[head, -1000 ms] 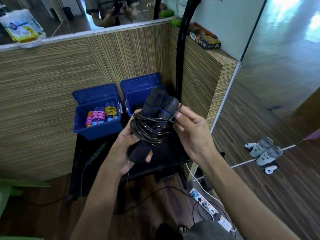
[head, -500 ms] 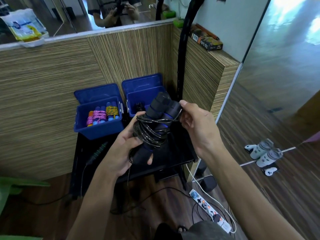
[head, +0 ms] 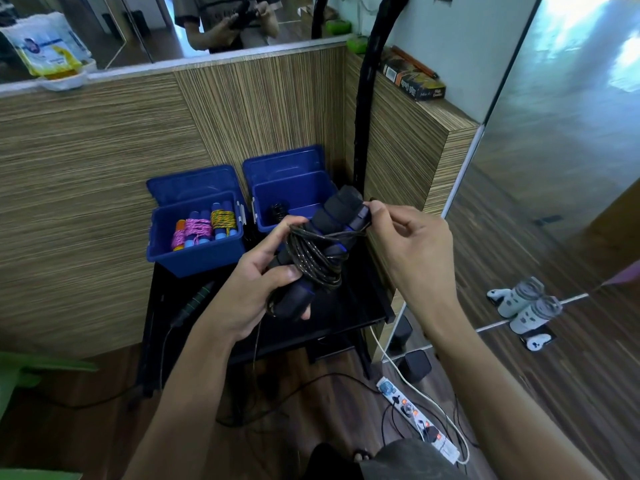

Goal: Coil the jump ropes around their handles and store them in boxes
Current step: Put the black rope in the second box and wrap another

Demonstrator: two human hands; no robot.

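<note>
Left hand (head: 258,289) curled tight around the lower end of two black handles (head: 332,230), held side by side with blue rings. Dark rope (head: 313,258) wound many times around the middle of them. Right hand (head: 414,247) pinching the rope at the top end of the handles, thumb and first finger closed on it. Loose rope end hanging down under the left hand — thin, hard to follow against the black table (head: 349,306).

Behind the hands, two blue boxes with lids up. Left box (head: 194,251) holding coiled ropes, pink and yellow, on blue handles. Right box (head: 294,195) partly hidden by the handles — something dark inside, too unclear to name.

On the wooden ledge, a dark carton (head: 414,79) with writing too blurry to read. White bag (head: 46,46) at top left, print not readable either.
</note>
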